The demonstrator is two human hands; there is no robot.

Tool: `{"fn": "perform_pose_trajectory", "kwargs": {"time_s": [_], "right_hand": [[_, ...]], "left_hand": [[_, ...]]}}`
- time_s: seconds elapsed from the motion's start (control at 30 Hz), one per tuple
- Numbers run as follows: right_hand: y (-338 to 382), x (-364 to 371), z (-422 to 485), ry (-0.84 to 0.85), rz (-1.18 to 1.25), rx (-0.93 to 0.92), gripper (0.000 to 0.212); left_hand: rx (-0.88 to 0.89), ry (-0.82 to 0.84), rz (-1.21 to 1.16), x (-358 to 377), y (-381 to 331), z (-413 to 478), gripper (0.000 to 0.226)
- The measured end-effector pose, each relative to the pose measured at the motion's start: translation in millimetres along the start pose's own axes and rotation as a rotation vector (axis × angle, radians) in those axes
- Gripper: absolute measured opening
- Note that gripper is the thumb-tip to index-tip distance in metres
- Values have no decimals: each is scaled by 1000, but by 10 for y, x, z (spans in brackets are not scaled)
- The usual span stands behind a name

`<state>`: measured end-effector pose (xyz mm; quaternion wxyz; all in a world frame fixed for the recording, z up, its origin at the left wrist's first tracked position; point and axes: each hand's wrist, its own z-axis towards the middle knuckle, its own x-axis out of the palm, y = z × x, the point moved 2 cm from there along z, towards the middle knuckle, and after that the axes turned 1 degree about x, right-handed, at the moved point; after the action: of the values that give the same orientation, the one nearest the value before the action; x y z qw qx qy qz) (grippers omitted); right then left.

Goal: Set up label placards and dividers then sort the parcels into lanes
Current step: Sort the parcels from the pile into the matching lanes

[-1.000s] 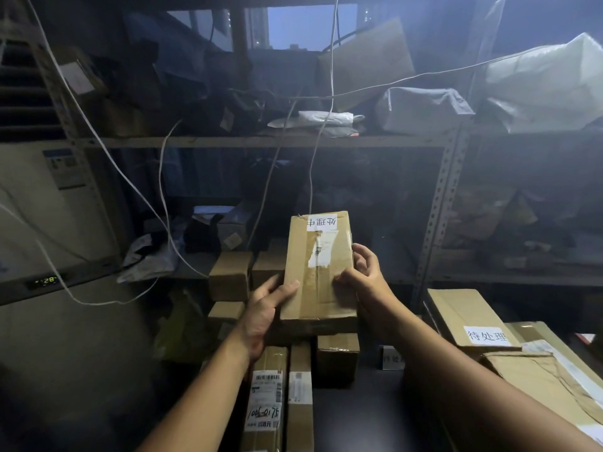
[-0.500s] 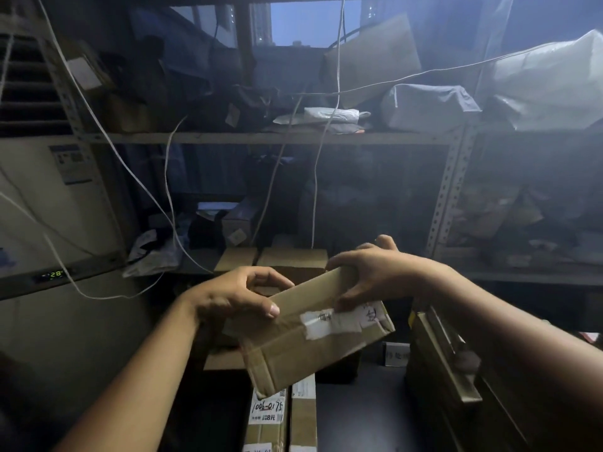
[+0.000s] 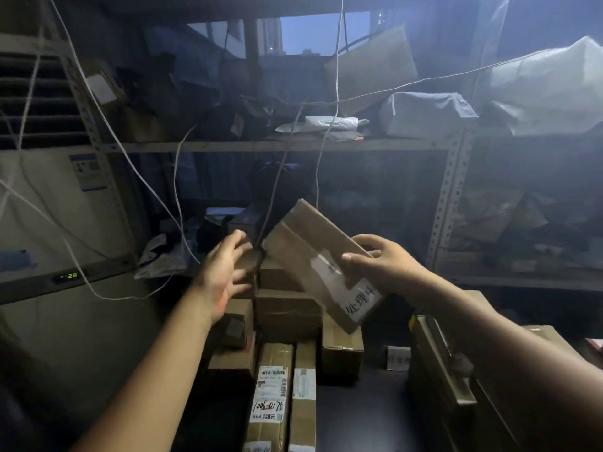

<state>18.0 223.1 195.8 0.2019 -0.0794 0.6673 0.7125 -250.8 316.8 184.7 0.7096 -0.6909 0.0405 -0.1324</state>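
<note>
My right hand (image 3: 381, 262) grips a flat cardboard box (image 3: 313, 252) that carries a white handwritten label (image 3: 362, 303) near its lower end. The box is tilted in the air above a pile of brown parcels (image 3: 287, 314). My left hand (image 3: 225, 275) is off the box, just to its left, with fingers spread and blurred by motion. Two long parcels with printed shipping labels (image 3: 270, 389) lie side by side on the dark surface below.
Metal shelving (image 3: 277, 145) runs across the back, loaded with bags and boxes. White cords (image 3: 336, 93) hang down in front of it. An air conditioner (image 3: 49, 203) stands at the left. More flat cartons (image 3: 437, 357) lean at the lower right, beside a small placard (image 3: 396, 358).
The box has been turned from upright to tilted with its label at the bottom. My left hand has let go of it and only the right hand holds it now.
</note>
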Motion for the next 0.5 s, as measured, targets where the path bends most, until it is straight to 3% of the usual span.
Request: {"fn": "perform_pose_trajectory", "kwargs": {"time_s": [0.1, 0.17, 0.4, 0.5], "right_hand": [[13, -21, -30, -132, 210, -18, 31], [43, 1, -79, -144, 297, -33, 29], [31, -23, -258, -57, 301, -33, 29], [-6, -88, -328, -8, 339, -34, 34]], "left_hand": [[-226, 257, -63, 138, 202, 7, 78], [-243, 353, -76, 262, 297, -23, 100], [-173, 257, -75, 603, 191, -301, 107], [-168, 167, 6, 703, 114, -486, 93]]}}
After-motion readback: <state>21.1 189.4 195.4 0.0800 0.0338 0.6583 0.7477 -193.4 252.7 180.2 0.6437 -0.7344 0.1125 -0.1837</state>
